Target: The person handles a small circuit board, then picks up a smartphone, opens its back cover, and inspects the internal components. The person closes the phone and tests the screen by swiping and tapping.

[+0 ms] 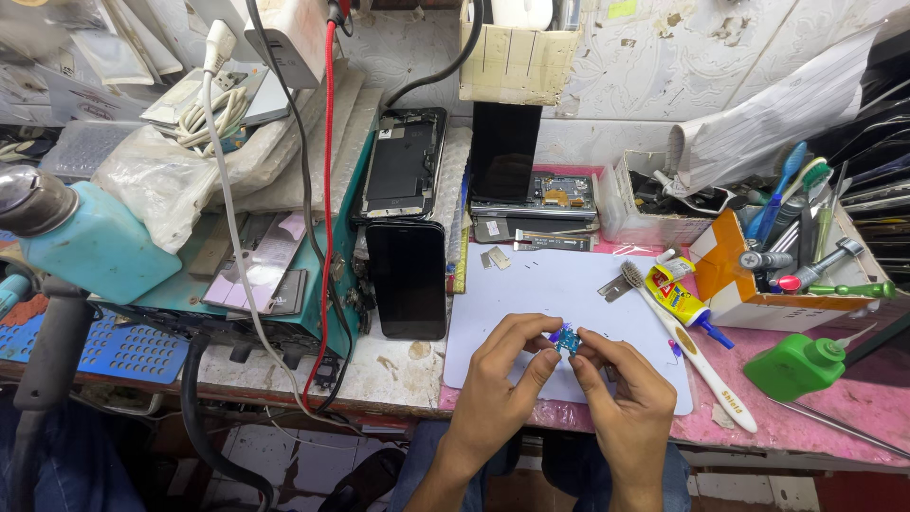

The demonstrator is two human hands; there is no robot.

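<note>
Both my hands meet over a pale grey work mat (531, 294) at the bench's front edge. My left hand (502, 379) and my right hand (621, 393) pinch a tiny blue electronic part (567, 338) between their fingertips, holding it a little above the mat. A black phone (408, 278) lies face down just left of the mat. To the right of my hands lie a toothbrush (687, 346) and a yellow glue tube (678, 296).
A teal rework station (284, 275) with cables stands at left, an opened phone (403, 161) leaning behind. A circuit board (550, 194) sits at the back. A cardboard tool holder (758, 275) with screwdrivers and a green bottle (796, 365) occupy the right. A turquoise dispenser bottle (95, 242) stands far left.
</note>
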